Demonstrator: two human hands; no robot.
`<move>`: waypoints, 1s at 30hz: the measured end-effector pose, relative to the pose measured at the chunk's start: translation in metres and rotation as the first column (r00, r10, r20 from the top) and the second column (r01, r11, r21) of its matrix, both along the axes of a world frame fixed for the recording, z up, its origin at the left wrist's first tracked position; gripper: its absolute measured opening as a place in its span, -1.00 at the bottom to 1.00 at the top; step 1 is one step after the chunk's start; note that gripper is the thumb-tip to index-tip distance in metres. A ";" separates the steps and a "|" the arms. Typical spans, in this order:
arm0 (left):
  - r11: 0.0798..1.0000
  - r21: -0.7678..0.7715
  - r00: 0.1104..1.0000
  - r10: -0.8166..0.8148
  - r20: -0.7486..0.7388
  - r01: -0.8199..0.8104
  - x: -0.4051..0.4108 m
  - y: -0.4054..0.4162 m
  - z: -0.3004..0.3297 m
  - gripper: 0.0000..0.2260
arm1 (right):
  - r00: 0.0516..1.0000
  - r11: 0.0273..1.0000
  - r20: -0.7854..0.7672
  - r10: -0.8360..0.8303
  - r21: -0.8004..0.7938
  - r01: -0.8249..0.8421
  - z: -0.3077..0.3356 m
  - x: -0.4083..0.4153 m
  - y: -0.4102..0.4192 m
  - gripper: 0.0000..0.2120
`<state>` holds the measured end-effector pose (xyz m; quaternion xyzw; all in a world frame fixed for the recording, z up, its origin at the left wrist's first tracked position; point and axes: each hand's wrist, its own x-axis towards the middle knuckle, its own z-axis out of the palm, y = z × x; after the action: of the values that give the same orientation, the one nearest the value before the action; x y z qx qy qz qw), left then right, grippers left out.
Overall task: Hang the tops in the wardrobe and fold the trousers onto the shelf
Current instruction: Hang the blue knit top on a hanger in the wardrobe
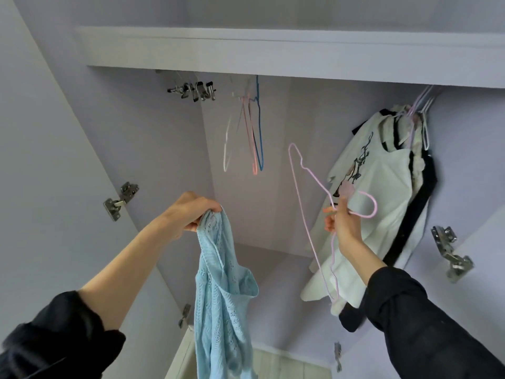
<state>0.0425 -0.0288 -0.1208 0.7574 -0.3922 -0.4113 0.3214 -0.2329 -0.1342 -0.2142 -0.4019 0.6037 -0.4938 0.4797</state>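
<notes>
Holding the blue top (221,291) bunched in the left hand (188,212) and pinching a pink hanger (308,203) by its neck in the right hand (341,222), both raised before the wardrobe, the person should find the neckline first, then feed one hanger arm through.

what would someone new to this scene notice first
The eye lands first on the pale blue open-knit top, hanging limp from the left hand at centre. Next comes the thin lilac wire hanger, held up by the right hand in front of the white printed top already hung at the right of the lilac wardrobe. Further back, a few empty wire hangers dangle at the top.
</notes>
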 end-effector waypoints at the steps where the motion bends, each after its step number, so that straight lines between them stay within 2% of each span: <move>1: 1.000 0.001 1.000 0.008 -0.004 -0.008 0.001 0.000 0.000 -0.88 | 1.000 1.000 0.006 0.001 0.028 -0.002 -0.003 -0.001 0.001 -0.51; 3: 1.000 -0.005 1.000 0.023 -0.007 -0.023 0.003 0.002 0.001 -0.88 | 0.994 0.999 0.111 -0.012 0.048 0.007 -0.007 -0.004 0.003 -0.54; 5: 0.999 -0.019 0.999 0.035 -0.005 -0.035 0.005 0.003 0.003 -0.90 | 0.957 0.998 0.291 -0.017 0.064 -0.002 -0.002 -0.007 0.006 -0.59; 8: 0.999 -0.045 1.000 0.030 0.010 -0.029 0.005 0.006 0.007 -0.90 | 0.822 0.996 0.568 0.034 0.049 -0.075 0.008 -0.009 0.008 -0.60; 12: 0.995 -0.089 0.999 0.034 0.009 -0.033 0.001 0.005 0.011 -0.78 | 0.617 0.978 0.773 0.146 -0.019 -0.207 0.020 0.004 0.009 -0.38; 16: 0.992 -0.115 0.999 0.042 -0.015 -0.043 0.001 0.004 0.019 -0.75 | 0.505 0.951 0.836 0.216 -0.063 -0.301 0.033 0.029 0.017 -0.32; 22: 0.977 -0.207 0.999 0.039 -0.038 -0.046 -0.001 0.007 0.033 -0.81 | 0.514 0.931 0.837 0.189 0.014 -0.365 0.027 0.058 0.024 -0.34; 25: 0.965 -0.240 0.994 0.105 -0.006 -0.103 0.008 0.009 0.036 -0.91 | 0.475 0.933 0.860 0.187 -0.004 -0.359 0.030 0.055 0.019 -0.34; 30: 0.956 -0.221 0.979 0.202 0.014 -0.195 0.018 0.009 0.026 -0.87 | 0.405 0.939 0.888 0.218 -0.078 -0.335 0.044 0.048 0.014 -0.34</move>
<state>0.0608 -0.0199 -0.0951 0.7603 -0.3627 -0.3176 0.4353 -0.1853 -0.1198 -0.1707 -0.1522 0.2169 -0.5084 0.8193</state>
